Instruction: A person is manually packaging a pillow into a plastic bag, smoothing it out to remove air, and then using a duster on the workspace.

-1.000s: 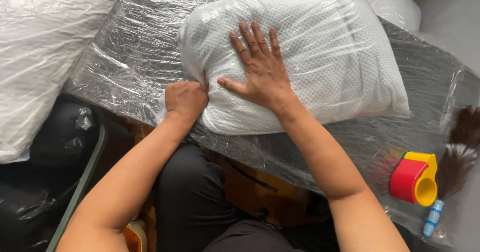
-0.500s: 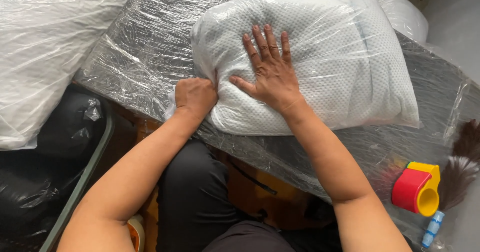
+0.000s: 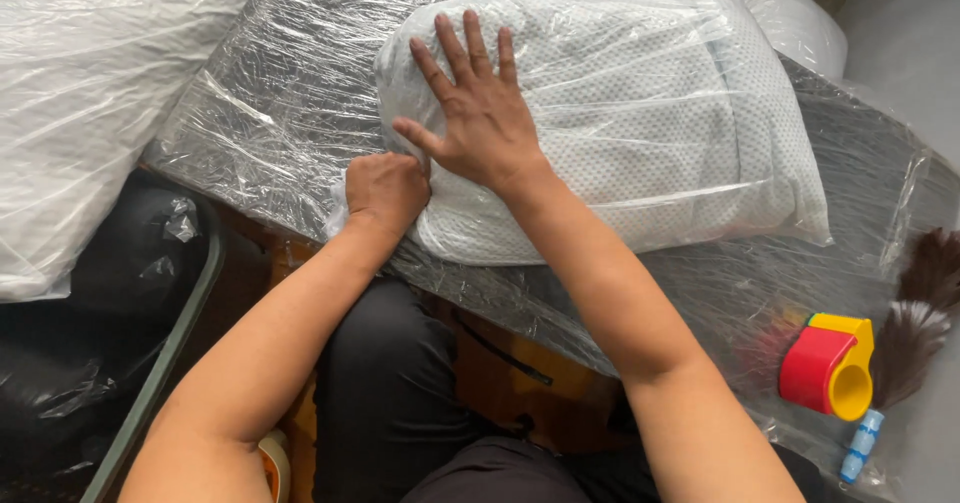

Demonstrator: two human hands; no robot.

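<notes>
Here, right hand (image 3: 478,113) spread wide and flat on the plastic-wrapped white pillow (image 3: 620,113) lying on the film-covered table (image 3: 270,103); left hand (image 3: 385,191) fisted at the pillow's near-left edge, gripping the wrap there. Red-and-yellow tape dispenser (image 3: 828,365) well apart, right.
</notes>
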